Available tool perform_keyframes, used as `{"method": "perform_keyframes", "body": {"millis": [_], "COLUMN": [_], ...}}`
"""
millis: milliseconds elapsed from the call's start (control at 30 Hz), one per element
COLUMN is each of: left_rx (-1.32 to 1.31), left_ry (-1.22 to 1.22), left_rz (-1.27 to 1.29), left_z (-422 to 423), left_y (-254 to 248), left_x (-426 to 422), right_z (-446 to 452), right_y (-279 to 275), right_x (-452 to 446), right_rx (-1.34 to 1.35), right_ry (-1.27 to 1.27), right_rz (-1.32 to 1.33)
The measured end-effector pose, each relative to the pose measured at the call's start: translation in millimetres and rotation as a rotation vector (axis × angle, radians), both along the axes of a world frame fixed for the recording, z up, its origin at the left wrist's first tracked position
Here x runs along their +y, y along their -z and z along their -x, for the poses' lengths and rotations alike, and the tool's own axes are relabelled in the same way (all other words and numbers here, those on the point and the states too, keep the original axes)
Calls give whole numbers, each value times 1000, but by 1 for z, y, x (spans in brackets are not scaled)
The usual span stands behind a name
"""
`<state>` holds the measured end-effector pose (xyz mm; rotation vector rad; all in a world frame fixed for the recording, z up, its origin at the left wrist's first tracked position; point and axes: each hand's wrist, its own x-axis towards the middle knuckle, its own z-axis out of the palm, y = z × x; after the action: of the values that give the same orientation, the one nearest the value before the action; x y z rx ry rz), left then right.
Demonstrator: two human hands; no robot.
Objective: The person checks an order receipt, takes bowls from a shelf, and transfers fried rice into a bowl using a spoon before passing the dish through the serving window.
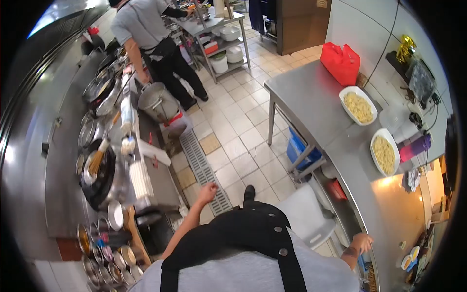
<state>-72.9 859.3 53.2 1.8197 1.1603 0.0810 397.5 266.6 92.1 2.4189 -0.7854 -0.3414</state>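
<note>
My left hand [208,193] hangs over the tiled floor beside the drain grate [206,168], fingers loosely curled in, with nothing visible in it. On the other side, my right hand [361,242] is by the edge of the steel counter [335,134], its fingers curled and nothing seen in them. Whether it touches the edge I cannot tell. Farther along that counter stand two white dishes of pale yellow food, one dish [374,116] behind the other dish [373,146]. Neither hand is near them.
A cooking line with pans and a wok [99,182] runs along the left. Seasoning containers [109,253] stand at lower left. A co-worker [155,39] stands ahead by a large pot [158,102]. A white chair [301,209] and a red bag [340,63] are on the right.
</note>
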Motion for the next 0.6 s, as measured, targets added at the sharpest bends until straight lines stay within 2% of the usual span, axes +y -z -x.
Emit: {"method": "perform_keyframes", "body": {"millis": [33,100,133,167,233,267,300,333,433,600], "left_rx": [96,249,230,193,588,628,645,649,646,638], "left_ry": [109,219,574,926,97,0,-28,-20,-19,109], "left_rz": [-13,63,-146,-349,215,156,167,176,209,159], "left_z": [-8,-10,13,34,28,53,65,69,59,-23], "left_y": [2,9,43,73,43,77,79,72,71,65], "left_x": [15,48,74,107,130,153,171,190,258,424], "right_z": [-4,-10,-14,-28,-6,1,5,11,4,-76], "right_y": [-35,22,51,54,-34,-57,-61,-93,-118,-136], "right_x": [29,54,66,114,292,364,424,494,635,785], "right_rx": [423,531,575,575,825,907,907,936,525,321], "right_ry": [-69,-553,-803,-717,-579,-771,-1110,-1077,-1391,-1266], "right_rz": [-115,-308,-369,-519,-767,-840,-1061,-1137,-1541,-1502]}}
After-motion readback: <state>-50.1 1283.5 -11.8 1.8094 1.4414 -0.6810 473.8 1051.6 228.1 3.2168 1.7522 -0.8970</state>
